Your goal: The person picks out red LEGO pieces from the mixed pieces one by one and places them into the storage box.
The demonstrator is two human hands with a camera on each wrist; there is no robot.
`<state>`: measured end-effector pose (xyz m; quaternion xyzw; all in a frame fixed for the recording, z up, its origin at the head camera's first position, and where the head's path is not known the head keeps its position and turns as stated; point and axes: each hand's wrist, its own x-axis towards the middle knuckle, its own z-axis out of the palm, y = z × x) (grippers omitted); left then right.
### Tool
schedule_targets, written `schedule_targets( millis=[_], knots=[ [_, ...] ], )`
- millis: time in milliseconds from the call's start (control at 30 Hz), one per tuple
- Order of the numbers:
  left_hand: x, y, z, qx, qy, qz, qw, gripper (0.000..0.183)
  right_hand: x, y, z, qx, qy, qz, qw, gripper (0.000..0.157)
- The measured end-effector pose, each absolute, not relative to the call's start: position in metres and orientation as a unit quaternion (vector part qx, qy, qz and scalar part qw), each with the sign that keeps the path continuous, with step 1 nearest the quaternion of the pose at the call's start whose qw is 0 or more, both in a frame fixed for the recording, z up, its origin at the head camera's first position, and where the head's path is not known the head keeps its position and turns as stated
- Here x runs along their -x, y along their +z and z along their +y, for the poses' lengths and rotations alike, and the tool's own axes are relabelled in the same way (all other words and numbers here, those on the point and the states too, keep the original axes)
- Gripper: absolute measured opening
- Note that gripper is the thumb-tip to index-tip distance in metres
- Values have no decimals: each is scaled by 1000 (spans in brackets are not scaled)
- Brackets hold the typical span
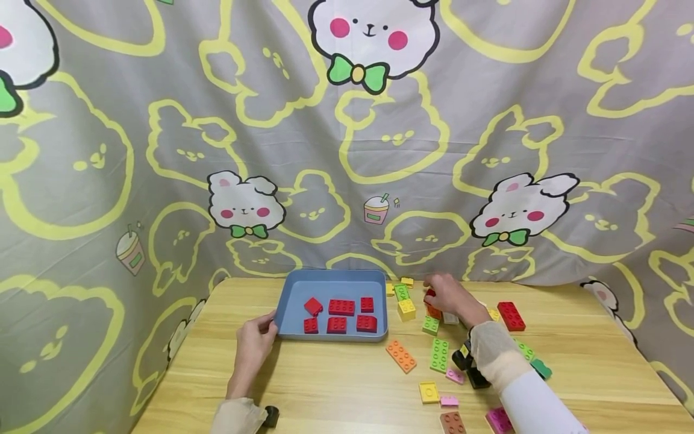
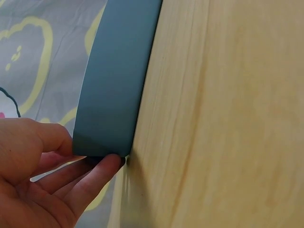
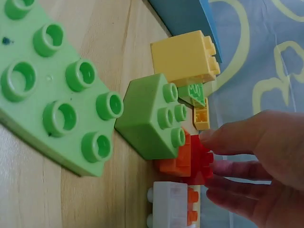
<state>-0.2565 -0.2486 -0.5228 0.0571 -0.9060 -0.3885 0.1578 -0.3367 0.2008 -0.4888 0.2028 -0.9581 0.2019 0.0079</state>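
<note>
My left hand [image 1: 253, 342] grips the near left corner of a shallow blue tray [image 1: 332, 275], thumb at the rim and fingers against its end wall in the left wrist view. Several red toy bricks lie in the tray, among them a long red brick [image 1: 341, 307]. Right of the tray, my right hand [image 1: 449, 294] pinches a red brick [image 3: 196, 159] between thumb and fingers. This brick sits against an orange brick [image 3: 174, 165], next to a green brick [image 3: 153, 118] and a white brick [image 3: 166, 204].
Loose bricks spread over the table's right side: a yellow brick [image 1: 406, 310], a flat orange brick [image 1: 401, 356], a long green brick [image 1: 440, 354] and another red brick [image 1: 511, 316] beyond the right forearm. A patterned curtain [image 1: 347, 150] hangs behind the table.
</note>
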Motion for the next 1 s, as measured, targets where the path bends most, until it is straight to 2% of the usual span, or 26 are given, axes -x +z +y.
schedule_targets(
  millis=[233,733,1000],
  knots=[
    [259,-523,-246,-54,-389,-905,163,33,343,-495,204,-196,208,-958,-15,5],
    [253,-523,-248,-70,-400,-903,140,34,346,-497,202,-205,217,-954,-14,15],
    [255,-521,-246,-68,-384,-907,157,35,344,-484,200,-197,219,-956,0,7]
  ],
)
